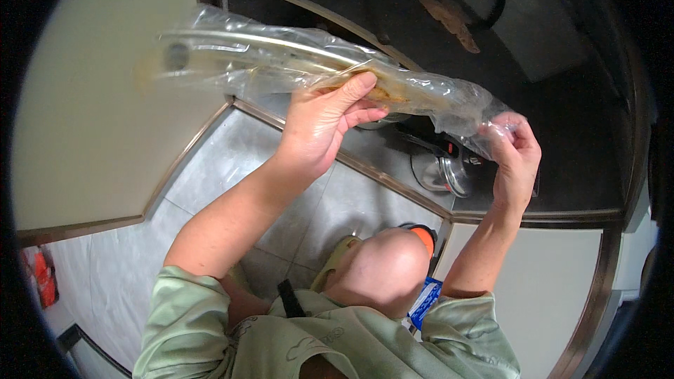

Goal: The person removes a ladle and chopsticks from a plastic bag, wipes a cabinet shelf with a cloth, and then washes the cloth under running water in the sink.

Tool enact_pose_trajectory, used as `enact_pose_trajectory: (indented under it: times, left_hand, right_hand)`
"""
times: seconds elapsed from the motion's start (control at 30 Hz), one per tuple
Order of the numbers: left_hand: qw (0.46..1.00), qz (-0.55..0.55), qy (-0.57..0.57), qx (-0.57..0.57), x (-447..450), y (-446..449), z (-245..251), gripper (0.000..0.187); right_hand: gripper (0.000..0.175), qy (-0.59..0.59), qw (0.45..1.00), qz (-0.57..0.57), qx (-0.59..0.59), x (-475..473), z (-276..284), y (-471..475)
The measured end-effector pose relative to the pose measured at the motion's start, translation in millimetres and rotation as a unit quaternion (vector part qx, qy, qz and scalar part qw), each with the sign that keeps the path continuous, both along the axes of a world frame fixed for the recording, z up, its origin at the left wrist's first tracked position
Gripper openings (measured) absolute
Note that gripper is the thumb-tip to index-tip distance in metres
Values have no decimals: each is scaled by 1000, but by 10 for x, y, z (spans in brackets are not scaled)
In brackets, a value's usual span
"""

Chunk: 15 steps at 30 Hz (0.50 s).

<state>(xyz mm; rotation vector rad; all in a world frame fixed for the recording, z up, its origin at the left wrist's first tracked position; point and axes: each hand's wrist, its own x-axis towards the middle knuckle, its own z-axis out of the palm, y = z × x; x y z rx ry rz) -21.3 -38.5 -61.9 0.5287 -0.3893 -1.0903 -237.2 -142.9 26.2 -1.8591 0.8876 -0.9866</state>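
Note:
A long clear plastic bag (295, 55) stretches across the view in front of a dark, open cabinet. Inside it lies a long thing with a shiny metal edge and brownish stains; its exact kind cannot be told, and its left end is blurred. My left hand (321, 126) grips the bag and the thing in it from below, thumb on the near side. Farther right, my right hand (513, 152) pinches the crumpled, narrower end of the bag between thumb and fingers.
Cream cabinet doors stand at left (105, 89) and lower right (526, 273). Glass-and-metal cookware (442, 175) sits inside the cabinet (574, 168), below a black hose (497, 2). On the grey tiled floor (205, 163) are a blue package (425, 302) and an orange-and-black object (424, 239).

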Motion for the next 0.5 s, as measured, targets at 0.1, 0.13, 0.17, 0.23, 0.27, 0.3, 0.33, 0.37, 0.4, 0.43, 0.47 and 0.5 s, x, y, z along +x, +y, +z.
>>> enact_pose_trajectory:
  times: [0.1,0.13,0.17,0.23,0.27,0.3,0.33,0.37,0.4,0.43,0.47,0.5]
  left_hand:
    - [999,17,-22,20,21,10,11,22]
    - [999,16,-27,31,36,13,10,22]
    - [999,14,-29,38,46,12,6,22]
    - [998,10,-39,40,59,13,5,23]
    - [998,8,-47,37,61,14,7,24]
    - [998,5,-55,34,60,16,9,25]
    - [998,2,-61,29,54,18,12,26]
    - [997,-2,-67,23,43,22,16,27]
    - [997,-6,-73,15,33,25,19,28]
    - [997,-10,-77,13,22,30,21,29]
    - [997,-14,-82,9,14,34,23,29]
    - [996,-20,-86,13,8,38,26,30]
  right_hand:
    - [30,-27,999,-7,41,-41,-91,13]
    - [30,-17,999,11,42,-49,-116,17]
    - [31,-6,999,29,41,-57,-138,24]
    - [26,6,998,53,44,-60,-170,28]
    - [22,7,997,60,51,-57,-181,25]
    - [22,9,996,67,58,-51,-191,22]
    - [25,11,995,73,64,-44,-199,14]
    - [30,8,995,75,70,-35,-209,6]
    - [30,17,996,75,46,-26,-216,-6]
    - [30,21,997,70,20,-16,-226,-21]
    - [29,35,997,70,-3,-8,-235,-35]
    - [27,16,996,80,34,-2,-243,-50]
